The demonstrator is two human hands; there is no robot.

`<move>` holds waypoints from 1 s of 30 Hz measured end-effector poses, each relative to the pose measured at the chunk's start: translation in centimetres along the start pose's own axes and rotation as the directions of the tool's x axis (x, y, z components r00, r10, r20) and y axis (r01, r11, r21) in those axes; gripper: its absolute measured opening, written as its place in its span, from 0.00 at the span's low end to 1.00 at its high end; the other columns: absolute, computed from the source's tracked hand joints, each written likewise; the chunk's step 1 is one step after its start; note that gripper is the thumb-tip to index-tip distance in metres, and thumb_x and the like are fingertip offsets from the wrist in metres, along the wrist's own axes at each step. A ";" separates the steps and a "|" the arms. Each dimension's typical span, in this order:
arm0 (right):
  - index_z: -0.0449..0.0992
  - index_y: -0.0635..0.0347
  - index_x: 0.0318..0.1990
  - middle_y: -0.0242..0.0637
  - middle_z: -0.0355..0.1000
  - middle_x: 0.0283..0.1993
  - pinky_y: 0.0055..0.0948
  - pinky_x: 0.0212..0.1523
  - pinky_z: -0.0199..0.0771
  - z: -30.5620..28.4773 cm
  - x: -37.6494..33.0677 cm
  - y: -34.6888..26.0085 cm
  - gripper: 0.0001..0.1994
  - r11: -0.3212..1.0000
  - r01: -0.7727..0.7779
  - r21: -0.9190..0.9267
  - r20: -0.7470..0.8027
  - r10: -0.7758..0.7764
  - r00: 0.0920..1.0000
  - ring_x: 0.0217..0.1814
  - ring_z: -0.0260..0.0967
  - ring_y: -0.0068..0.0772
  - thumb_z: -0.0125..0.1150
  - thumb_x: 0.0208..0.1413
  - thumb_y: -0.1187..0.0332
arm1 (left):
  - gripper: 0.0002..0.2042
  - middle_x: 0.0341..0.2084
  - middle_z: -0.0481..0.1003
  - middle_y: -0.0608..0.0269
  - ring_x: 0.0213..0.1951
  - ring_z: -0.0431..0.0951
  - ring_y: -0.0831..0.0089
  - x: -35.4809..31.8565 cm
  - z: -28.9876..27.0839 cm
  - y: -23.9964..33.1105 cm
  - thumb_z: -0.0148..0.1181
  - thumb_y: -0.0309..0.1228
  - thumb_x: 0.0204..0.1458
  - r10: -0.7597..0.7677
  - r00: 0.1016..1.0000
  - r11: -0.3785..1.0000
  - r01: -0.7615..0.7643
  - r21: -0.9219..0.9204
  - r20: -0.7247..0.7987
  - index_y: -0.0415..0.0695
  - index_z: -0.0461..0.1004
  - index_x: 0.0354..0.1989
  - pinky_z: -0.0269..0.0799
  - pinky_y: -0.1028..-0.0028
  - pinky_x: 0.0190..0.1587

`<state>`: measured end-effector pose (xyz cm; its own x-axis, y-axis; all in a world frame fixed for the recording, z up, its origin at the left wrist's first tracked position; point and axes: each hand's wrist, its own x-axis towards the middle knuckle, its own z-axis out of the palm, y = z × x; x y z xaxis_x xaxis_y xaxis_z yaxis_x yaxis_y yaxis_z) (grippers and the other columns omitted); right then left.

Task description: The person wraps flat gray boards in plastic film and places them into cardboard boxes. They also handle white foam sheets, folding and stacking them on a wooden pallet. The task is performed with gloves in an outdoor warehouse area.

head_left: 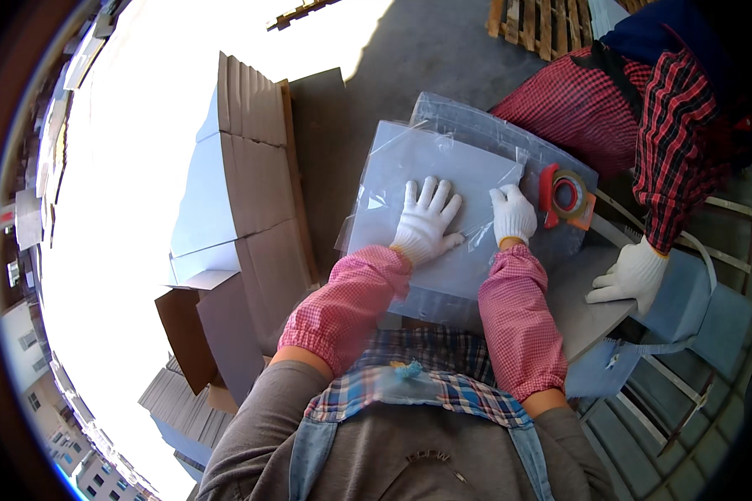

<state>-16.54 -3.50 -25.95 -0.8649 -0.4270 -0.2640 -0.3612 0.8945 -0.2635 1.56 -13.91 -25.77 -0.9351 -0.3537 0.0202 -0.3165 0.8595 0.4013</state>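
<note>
My left hand [426, 219], in a white knit glove, lies flat with fingers spread on a flat grey-white package wrapped in clear plastic [409, 159]. My right hand [512, 215], also gloved, presses down on the right edge of that package, its fingers curled, right beside a red tape dispenser [568, 196]. Whether it grips the dispenser's handle I cannot tell. The package rests on a stack of similar wrapped sheets [468, 113]. Pink checked sleeve covers reach my elbows.
Another person in a red checked shirt stands at the right, their gloved hand [633, 275] resting on the grey table top [585, 313]. Folded cardboard boxes [242, 184] are stacked at the left. A wooden pallet [539, 25] lies on the concrete behind.
</note>
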 end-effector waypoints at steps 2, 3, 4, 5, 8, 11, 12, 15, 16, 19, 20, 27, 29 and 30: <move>0.73 0.46 0.57 0.42 0.79 0.52 0.50 0.46 0.78 -0.1 -0.2 0.4 0.21 0.996 -0.066 -0.055 -0.063 0.063 0.996 0.50 0.78 0.51 0.62 0.60 0.51 | 0.40 0.66 0.62 0.48 0.70 0.56 0.44 0.3 0.0 0.7 0.68 0.55 0.46 -0.043 0.999 0.999 0.043 -0.007 0.006 0.46 0.67 0.65 0.46 0.38 0.69; 0.71 0.48 0.59 0.43 0.77 0.55 0.50 0.49 0.77 -0.1 -0.6 0.5 0.23 0.996 -0.013 -0.091 -0.188 -0.004 0.982 0.54 0.76 0.51 0.63 0.59 0.52 | 0.40 0.66 0.62 0.49 0.70 0.56 0.44 0.4 0.0 0.9 0.68 0.55 0.46 -0.066 0.998 0.998 0.066 -0.010 0.010 0.46 0.67 0.66 0.46 0.38 0.69; 0.69 0.50 0.61 0.43 0.75 0.58 0.50 0.52 0.76 -1.0 -1.3 -0.2 0.25 0.990 0.038 -0.134 -0.311 -0.078 0.947 0.57 0.74 0.52 0.64 0.59 0.53 | 0.39 0.66 0.62 0.49 0.70 0.56 0.44 0.7 -0.9 1.1 0.67 0.55 0.48 -0.068 0.996 0.997 0.070 -0.031 0.057 0.47 0.67 0.66 0.46 0.38 0.69; 0.67 0.52 0.63 0.44 0.73 0.61 0.50 0.56 0.74 -1.7 -2.2 -1.1 0.28 0.981 0.076 -0.180 -0.427 -0.147 0.892 0.60 0.72 0.52 0.66 0.58 0.54 | 0.40 0.68 0.61 0.49 0.71 0.55 0.44 0.8 -0.8 1.1 0.66 0.56 0.48 -0.071 0.995 0.997 0.072 -0.017 0.064 0.47 0.66 0.67 0.46 0.38 0.70; 0.68 0.55 0.65 0.49 0.69 0.66 0.50 0.65 0.67 -2.2 -6.1 -6.7 0.29 0.873 0.487 -0.008 -0.445 -0.439 0.780 0.68 0.65 0.56 0.66 0.59 0.55 | 0.40 0.71 0.58 0.49 0.73 0.51 0.45 0.7 1.8 1.5 0.63 0.56 0.51 -0.090 0.994 0.991 0.083 0.107 0.060 0.45 0.64 0.69 0.44 0.37 0.70; 0.70 0.58 0.66 0.51 0.68 0.67 0.50 0.69 0.63 -0.5 -8.8 -11.3 0.27 0.731 0.663 0.159 -0.295 -0.606 0.739 0.70 0.62 0.58 0.62 0.63 0.55 | 0.35 0.69 0.61 0.49 0.72 0.52 0.46 -0.2 1.7 2.0 0.59 0.47 0.54 -0.200 0.979 0.979 0.199 0.033 0.030 0.42 0.63 0.69 0.46 0.39 0.70; 0.70 0.58 0.65 0.50 0.68 0.67 0.51 0.70 0.61 1.0 -8.0 -10.5 0.27 0.762 0.621 0.182 -0.325 -0.550 0.770 0.70 0.62 0.58 0.61 0.63 0.55 | 0.34 0.68 0.62 0.49 0.71 0.54 0.47 -0.3 1.7 1.9 0.59 0.45 0.54 -0.200 0.980 0.979 0.200 0.027 0.003 0.42 0.64 0.68 0.48 0.40 0.69; 0.72 0.55 0.64 0.48 0.69 0.67 0.54 0.71 0.55 5.8 -4.0 -5.3 0.25 0.871 0.454 0.186 -0.400 -0.355 0.845 0.71 0.60 0.58 0.57 0.64 0.53 | 0.30 0.65 0.66 0.48 0.68 0.59 0.47 1.0 1.2 1.0 0.60 0.39 0.52 -0.083 0.996 0.997 0.083 0.002 -0.021 0.41 0.67 0.65 0.52 0.43 0.68; 0.72 0.55 0.64 0.48 0.68 0.67 0.55 0.72 0.54 5.9 -3.6 -3.2 0.26 0.881 0.468 0.062 -0.388 -0.411 0.825 0.71 0.60 0.58 0.56 0.64 0.52 | 0.24 0.59 0.70 0.48 0.62 0.67 0.48 0.0 1.9 -0.2 0.62 0.34 0.50 -0.041 0.960 0.998 0.025 -0.062 -0.277 0.40 0.73 0.57 0.59 0.50 0.66; 0.72 0.54 0.65 0.49 0.67 0.68 0.56 0.73 0.51 4.4 -4.1 -2.2 0.27 0.874 0.464 -0.145 -0.302 -0.486 0.820 0.71 0.59 0.58 0.57 0.63 0.51 | 0.20 0.55 0.72 0.49 0.59 0.69 0.46 0.4 -1.3 -2.3 0.60 0.33 0.53 -0.396 0.903 0.912 0.368 -0.180 -0.164 0.41 0.74 0.55 0.63 0.50 0.63; 0.71 0.54 0.65 0.49 0.66 0.69 0.56 0.74 0.50 3.7 -4.7 -2.2 0.27 0.864 0.466 -0.190 -0.258 -0.502 0.825 0.72 0.58 0.58 0.58 0.62 0.51 | 0.20 0.56 0.72 0.52 0.60 0.69 0.48 1.4 -2.8 -2.3 0.61 0.33 0.53 -0.425 0.898 0.904 0.416 -0.095 -0.116 0.42 0.73 0.55 0.63 0.52 0.64; 0.70 0.53 0.66 0.47 0.63 0.71 0.56 0.74 0.48 4.2 -5.0 -1.9 0.30 0.873 0.421 -0.247 -0.228 -0.475 0.850 0.73 0.56 0.56 0.56 0.62 0.46 | 0.28 0.64 0.66 0.50 0.68 0.61 0.52 7.2 -3.7 -6.5 0.59 0.48 0.60 -0.003 1.000 0.975 0.010 0.220 -0.029 0.46 0.67 0.64 0.59 0.51 0.67; 0.71 0.53 0.64 0.46 0.65 0.69 0.55 0.73 0.50 3.7 -4.9 -2.5 0.30 0.860 0.441 -0.255 -0.250 -0.500 0.829 0.72 0.57 0.54 0.58 0.60 0.46 | 0.30 0.66 0.64 0.49 0.69 0.58 0.53 7.2 -6.6 -11.3 0.54 0.54 0.63 -0.606 0.794 0.765 0.597 0.241 -0.041 0.46 0.66 0.66 0.57 0.49 0.68; 0.71 0.53 0.64 0.45 0.66 0.68 0.55 0.73 0.51 3.3 -5.3 -2.5 0.30 0.855 0.450 -0.258 -0.254 -0.509 0.822 0.71 0.58 0.53 0.60 0.59 0.45 | 0.31 0.65 0.65 0.48 0.68 0.61 0.52 6.4 -7.2 -13.9 0.53 0.55 0.63 -0.719 0.683 0.638 0.722 0.266 -0.129 0.45 0.65 0.67 0.59 0.49 0.67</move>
<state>-9.94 -3.92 -26.98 -0.6160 -0.7728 0.1529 -0.7877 0.6070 -0.1051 1.11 -30.77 -24.59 -0.3908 -0.9071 -0.1561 -0.9197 0.3916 0.0267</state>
